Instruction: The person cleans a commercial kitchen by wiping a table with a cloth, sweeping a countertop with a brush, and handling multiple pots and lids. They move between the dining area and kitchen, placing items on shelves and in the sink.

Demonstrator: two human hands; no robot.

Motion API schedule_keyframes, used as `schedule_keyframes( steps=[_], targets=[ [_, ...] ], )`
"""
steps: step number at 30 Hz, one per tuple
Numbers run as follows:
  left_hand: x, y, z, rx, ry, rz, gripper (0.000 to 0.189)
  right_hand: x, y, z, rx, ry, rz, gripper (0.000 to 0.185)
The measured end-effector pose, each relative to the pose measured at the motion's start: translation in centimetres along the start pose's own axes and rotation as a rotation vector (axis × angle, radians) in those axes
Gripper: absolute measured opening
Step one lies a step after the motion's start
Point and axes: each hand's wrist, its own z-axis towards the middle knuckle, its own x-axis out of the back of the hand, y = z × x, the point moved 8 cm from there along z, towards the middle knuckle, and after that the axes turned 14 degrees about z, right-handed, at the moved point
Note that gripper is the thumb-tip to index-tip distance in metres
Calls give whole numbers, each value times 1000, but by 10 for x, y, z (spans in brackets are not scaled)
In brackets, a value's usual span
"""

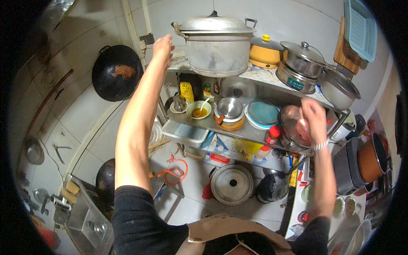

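My left hand (pixel 163 50) is raised at the left end of a large lidded aluminium pot (pixel 218 52). It holds nothing that I can see, and its fingertips sit just below and left of the pot's side handle (pixel 178 30). My right hand (pixel 313 116) is blurred and bent inward, in front of a steel pot (pixel 288 122) on the middle shelf. Something pinkish shows beside its fingers; whether I grip it or it lies in that pot is unclear. Above that hand stands a lidded grey pot (pixel 339 87) at the shelf's right end.
A yellow pot (pixel 264 54) and stacked steel pots (pixel 301 68) share the top shelf. Below are a bowl with a spoon (pixel 198 110), a saucepan (pixel 229 108) and a red-lidded jar (pixel 273 135). A wok (pixel 117 73) hangs left. An orange hose (pixel 178 173) lies on the floor.
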Motion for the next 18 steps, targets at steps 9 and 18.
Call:
schedule_keyframes(
  steps=[9,18],
  targets=[
    [-36,13,94,10,-176,40,43,-211,-69,290,396,-45,-810,36],
    [-38,17,101,-116,-272,-1,24,-278,-12,403,40,14,-1131,45]
  ],
)
